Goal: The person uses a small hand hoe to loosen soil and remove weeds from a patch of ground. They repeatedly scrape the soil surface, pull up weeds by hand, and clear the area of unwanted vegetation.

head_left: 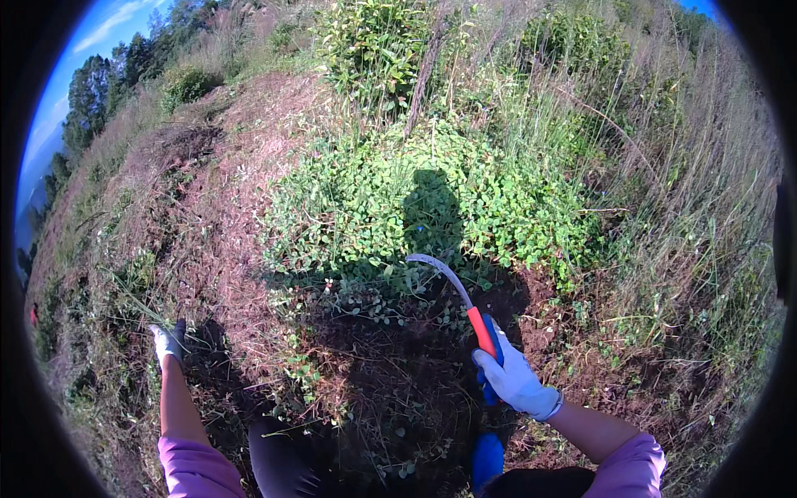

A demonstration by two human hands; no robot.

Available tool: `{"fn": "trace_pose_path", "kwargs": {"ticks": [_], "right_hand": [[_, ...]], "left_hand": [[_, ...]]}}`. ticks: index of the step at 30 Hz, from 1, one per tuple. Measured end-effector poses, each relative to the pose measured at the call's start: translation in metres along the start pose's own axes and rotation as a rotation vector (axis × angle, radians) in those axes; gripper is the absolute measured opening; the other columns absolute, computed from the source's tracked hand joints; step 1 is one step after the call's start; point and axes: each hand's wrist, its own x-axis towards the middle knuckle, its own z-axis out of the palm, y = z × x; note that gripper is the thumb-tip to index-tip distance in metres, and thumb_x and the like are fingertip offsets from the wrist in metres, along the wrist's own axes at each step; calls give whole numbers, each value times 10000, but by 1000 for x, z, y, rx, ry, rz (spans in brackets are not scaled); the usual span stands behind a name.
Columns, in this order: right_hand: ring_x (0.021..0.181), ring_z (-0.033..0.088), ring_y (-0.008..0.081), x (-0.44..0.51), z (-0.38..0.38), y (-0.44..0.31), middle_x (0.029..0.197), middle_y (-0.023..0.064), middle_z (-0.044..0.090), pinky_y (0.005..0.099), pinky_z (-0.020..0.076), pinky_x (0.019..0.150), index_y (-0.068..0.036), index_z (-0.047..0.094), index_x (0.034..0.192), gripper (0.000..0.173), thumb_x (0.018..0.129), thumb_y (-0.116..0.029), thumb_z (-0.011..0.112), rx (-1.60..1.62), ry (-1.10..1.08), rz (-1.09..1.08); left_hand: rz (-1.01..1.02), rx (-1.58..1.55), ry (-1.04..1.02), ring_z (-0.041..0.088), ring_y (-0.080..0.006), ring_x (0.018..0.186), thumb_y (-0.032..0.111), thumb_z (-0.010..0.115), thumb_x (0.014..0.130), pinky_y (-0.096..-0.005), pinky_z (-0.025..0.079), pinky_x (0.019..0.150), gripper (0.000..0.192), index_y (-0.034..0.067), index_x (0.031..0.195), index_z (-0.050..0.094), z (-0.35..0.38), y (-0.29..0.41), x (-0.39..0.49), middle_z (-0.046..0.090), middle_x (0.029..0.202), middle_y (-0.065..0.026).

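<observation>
My right hand (515, 378), in a white and blue work glove, grips the red handle (482, 333) of a sickle. Its curved metal blade (449, 274) points up and left, over the front edge of a dense patch of low leafy green plants (367, 218). My left hand (167, 343), gloved in white with a dark palm side, reaches far out to the left. Its fingers look spread apart. Thin green grass blades (144, 306) lie across and beyond the fingers; whether any are still held is hard to see.
A shrub (380, 50) and a brown stem (426, 75) rise behind the patch. Tall dry grass (703, 149) stands to the right. Reddish soil with cut litter (249, 155) slopes up at left. My knee (280, 460) and a blue boot (487, 460) are close below.
</observation>
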Motion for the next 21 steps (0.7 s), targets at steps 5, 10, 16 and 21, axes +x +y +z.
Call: {"fn": "trace_pose_path", "kwargs": {"ticks": [5,10,16,21], "right_hand": [[602,525,128,-11,-16,0,749,50,552,287,451,547,-98,186,1470,662,919,-236,527,-50,33,132],[811,605,370,-40,-38,32,908,235,614,423,467,748,1,223,1427,660,919,-336,477,-512,69,122],[685,607,390,-92,-20,23,785,240,610,459,472,645,21,272,1389,592,922,-280,476,-698,-277,-15],[600,595,339,-128,4,7,722,173,615,440,460,566,-47,223,1434,596,932,-276,448,-798,-284,-20]], "left_hand": [[325,39,-489,624,-284,967,271,672,826,-366,464,889,598,-16,1304,456,17,49,-101,618,1137,-210],[903,126,-741,447,-364,1233,488,668,767,-411,351,1034,900,33,1427,259,47,161,-272,426,1371,-227],[1577,458,-942,209,-345,1387,658,717,597,-483,135,1127,1239,85,1477,60,46,181,-411,226,1495,-186],[1408,764,-943,360,-315,1299,456,717,688,-477,218,1091,1076,33,1462,101,105,137,-420,388,1397,-163]]}}
